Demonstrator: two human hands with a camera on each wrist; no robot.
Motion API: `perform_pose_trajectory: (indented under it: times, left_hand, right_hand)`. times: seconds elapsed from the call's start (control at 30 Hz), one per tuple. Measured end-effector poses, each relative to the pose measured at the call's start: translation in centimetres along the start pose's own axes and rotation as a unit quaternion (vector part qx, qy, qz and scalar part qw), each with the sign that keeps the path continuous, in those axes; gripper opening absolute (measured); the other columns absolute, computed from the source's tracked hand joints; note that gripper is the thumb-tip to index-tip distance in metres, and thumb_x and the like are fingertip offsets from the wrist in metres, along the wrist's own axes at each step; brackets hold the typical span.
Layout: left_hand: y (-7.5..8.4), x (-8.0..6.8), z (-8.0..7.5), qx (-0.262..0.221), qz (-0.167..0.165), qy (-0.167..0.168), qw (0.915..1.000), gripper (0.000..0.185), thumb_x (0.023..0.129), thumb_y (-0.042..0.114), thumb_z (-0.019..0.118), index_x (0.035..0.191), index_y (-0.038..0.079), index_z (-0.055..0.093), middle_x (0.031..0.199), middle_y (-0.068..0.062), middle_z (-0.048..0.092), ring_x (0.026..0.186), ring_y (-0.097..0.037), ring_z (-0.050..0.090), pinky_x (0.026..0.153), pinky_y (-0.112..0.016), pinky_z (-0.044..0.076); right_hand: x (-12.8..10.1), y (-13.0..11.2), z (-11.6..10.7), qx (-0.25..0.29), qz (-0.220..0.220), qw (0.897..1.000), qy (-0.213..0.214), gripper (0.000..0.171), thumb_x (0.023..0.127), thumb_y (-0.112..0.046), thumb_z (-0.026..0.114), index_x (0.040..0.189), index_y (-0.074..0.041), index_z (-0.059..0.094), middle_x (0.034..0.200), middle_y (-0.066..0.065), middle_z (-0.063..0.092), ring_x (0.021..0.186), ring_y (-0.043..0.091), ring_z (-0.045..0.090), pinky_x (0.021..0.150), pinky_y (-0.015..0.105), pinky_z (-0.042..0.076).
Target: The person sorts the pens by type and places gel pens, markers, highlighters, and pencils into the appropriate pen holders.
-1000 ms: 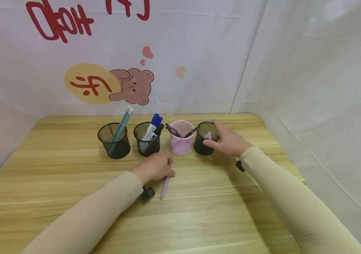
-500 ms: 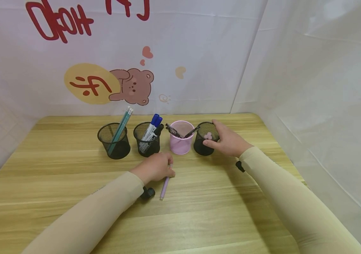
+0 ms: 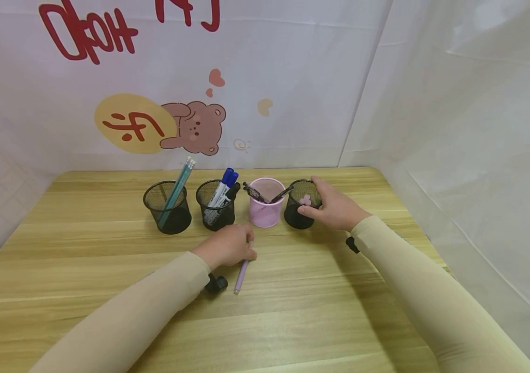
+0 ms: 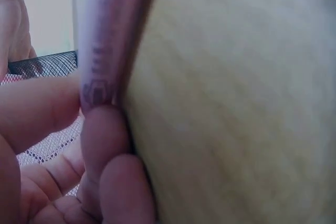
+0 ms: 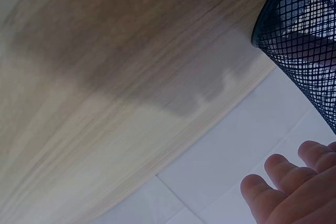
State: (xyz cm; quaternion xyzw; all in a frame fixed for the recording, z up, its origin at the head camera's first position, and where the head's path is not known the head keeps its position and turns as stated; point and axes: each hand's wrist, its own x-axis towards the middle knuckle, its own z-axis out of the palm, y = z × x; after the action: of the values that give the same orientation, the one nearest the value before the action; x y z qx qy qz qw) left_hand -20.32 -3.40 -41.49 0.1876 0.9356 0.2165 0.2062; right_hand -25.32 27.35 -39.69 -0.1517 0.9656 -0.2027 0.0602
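Observation:
My left hand [image 3: 228, 245] pinches a slim light-purple pen [image 3: 241, 277] between thumb and fingers, low over the wooden table. In the left wrist view the pen [image 4: 113, 40] looms close, with dark print along its barrel and the fingertips at its lower part. Whether it touches the table I cannot tell. On the right, my right hand [image 3: 337, 204] grips a black mesh pen holder [image 3: 299, 216], thumb at its front and a finger at the rim. Small pink round ends [image 3: 305, 200] show inside that holder. The right wrist view catches the holder's mesh [image 5: 307, 72] and several fingertips.
Left of that holder stand a pink pen holder [image 3: 265, 215] with black pens, a black mesh one [image 3: 218, 220] with blue and black markers, and another [image 3: 173, 223] with teal pencils. A white printed curtain [image 3: 292, 77] hangs behind the table [image 3: 292, 321].

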Motion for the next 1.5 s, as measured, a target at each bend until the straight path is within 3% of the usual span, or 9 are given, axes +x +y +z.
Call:
perform_pose_trajectory:
  times: [0.43,0.9,1.17,1.27,1.5]
  left_hand:
    - [-0.2,0.0,-0.3,-0.024,0.006,-0.004,0.9997,0.022,0.091,0.024,0.081,0.099,0.015,0.063,0.086,-0.002,0.066,0.074,-0.018,0.059,0.063,-0.028,0.046]
    - [0.4,-0.3,-1.5,-0.088,0.033,0.034,0.995,0.031,0.093,0.019,0.075,0.12,0.009,0.062,0.082,0.002,0.07,0.066,-0.014,0.061,0.06,-0.028,0.051]
    - [0.5,-0.3,-1.9,-0.105,0.071,0.077,0.989,0.034,0.097,0.021,0.072,0.129,0.01,0.064,0.101,-0.002,0.071,0.083,-0.017,0.064,0.074,-0.032,0.056]
    - [0.6,-0.3,-1.9,-0.106,0.087,0.094,0.9861,0.034,0.097,0.02,0.071,0.129,0.011,0.064,0.102,-0.001,0.071,0.089,-0.016,0.064,0.081,-0.032,0.056]
    - [1.1,-0.4,-2.3,-0.14,0.107,0.116,0.9775,0.036,0.097,0.016,0.072,0.13,0.008,0.063,0.102,-0.003,0.069,0.09,-0.017,0.064,0.082,-0.033,0.057]
  right_hand:
    - [-0.1,-0.1,0.0,0.001,-0.002,1.0,0.006,0.11,0.096,-0.067,0.063,0.167,0.0,0.012,0.172,0.023,0.026,0.158,0.038,0.031,0.129,0.056,0.029]
    - [0.0,0.1,0.1,-0.005,-0.003,1.0,0.005,0.11,0.096,-0.068,0.061,0.168,0.0,0.011,0.172,0.024,0.024,0.159,0.039,0.03,0.129,0.056,0.028]
    - [0.0,0.0,0.1,-0.003,-0.006,1.0,0.008,0.111,0.096,-0.069,0.062,0.167,0.0,0.012,0.172,0.024,0.026,0.158,0.04,0.031,0.129,0.057,0.029]
    - [0.0,0.0,0.1,-0.003,-0.007,1.0,0.006,0.111,0.096,-0.069,0.062,0.167,0.0,0.011,0.172,0.023,0.025,0.159,0.039,0.03,0.129,0.056,0.028]
    - [0.1,0.0,0.1,-0.003,-0.009,1.0,0.007,0.111,0.096,-0.068,0.062,0.167,0.0,0.012,0.172,0.023,0.025,0.159,0.039,0.03,0.129,0.056,0.028]
